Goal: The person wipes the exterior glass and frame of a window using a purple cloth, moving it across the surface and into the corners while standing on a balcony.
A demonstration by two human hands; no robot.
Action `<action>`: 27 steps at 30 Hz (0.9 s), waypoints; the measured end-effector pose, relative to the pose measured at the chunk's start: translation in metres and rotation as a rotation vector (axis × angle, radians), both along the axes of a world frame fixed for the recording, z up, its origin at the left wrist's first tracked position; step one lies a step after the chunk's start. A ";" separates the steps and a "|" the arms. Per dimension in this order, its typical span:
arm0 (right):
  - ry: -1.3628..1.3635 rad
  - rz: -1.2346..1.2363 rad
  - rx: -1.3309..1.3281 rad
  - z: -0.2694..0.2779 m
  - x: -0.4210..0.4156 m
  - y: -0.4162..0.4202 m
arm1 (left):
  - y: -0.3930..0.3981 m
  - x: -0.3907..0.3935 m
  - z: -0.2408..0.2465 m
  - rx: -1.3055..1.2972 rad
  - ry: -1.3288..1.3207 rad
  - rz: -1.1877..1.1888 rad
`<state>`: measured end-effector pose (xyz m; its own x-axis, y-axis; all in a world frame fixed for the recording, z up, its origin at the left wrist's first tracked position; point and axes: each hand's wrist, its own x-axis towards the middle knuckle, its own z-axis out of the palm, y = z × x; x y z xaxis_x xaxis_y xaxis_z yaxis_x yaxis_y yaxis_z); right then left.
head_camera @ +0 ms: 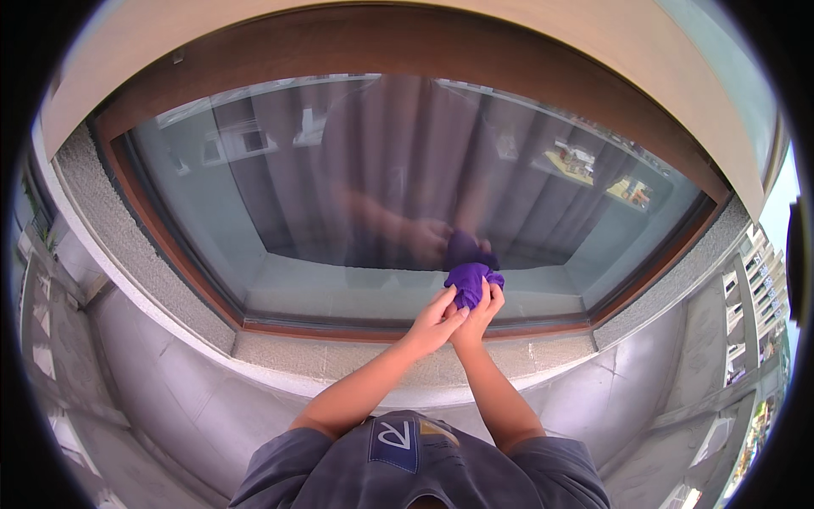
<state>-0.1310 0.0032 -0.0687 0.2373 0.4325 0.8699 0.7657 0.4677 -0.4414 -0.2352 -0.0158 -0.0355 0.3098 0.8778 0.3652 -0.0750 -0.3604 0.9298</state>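
Observation:
Both my hands are together on a bunched purple cloth (469, 283), in front of the lower part of a large window pane (394, 191). My left hand (437, 321) grips the cloth's lower left side. Beside it, my right hand (481, 312) has its fingers spread over the cloth's right side. The glass mirrors my arms and the cloth; whether the cloth touches the pane I cannot tell. Behind the glass hang dark curtains (407, 140).
A brown window frame (381, 335) surrounds the pane, with a rough stone sill (381, 355) below it. Grey floor tiles (191, 375) lie at both sides. Balustrades (63, 343) stand at the left and right edges, with buildings (763, 280) beyond on the right.

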 end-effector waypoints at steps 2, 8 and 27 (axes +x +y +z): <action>0.011 -0.021 0.202 0.037 -0.038 0.020 | 0.000 -0.036 0.036 0.176 0.071 0.117; -0.291 0.172 0.525 0.124 -0.169 0.039 | -0.002 -0.162 0.084 0.354 -0.269 0.303; -0.929 0.606 0.830 0.145 -0.269 0.045 | -0.006 -0.272 0.034 0.566 0.039 1.248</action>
<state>-0.3996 0.0486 0.0763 -0.6021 -0.4577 0.6542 0.2075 0.7015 0.6818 -0.5073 -0.0216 -0.0017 -0.5510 0.3139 0.7732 0.5987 -0.4968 0.6283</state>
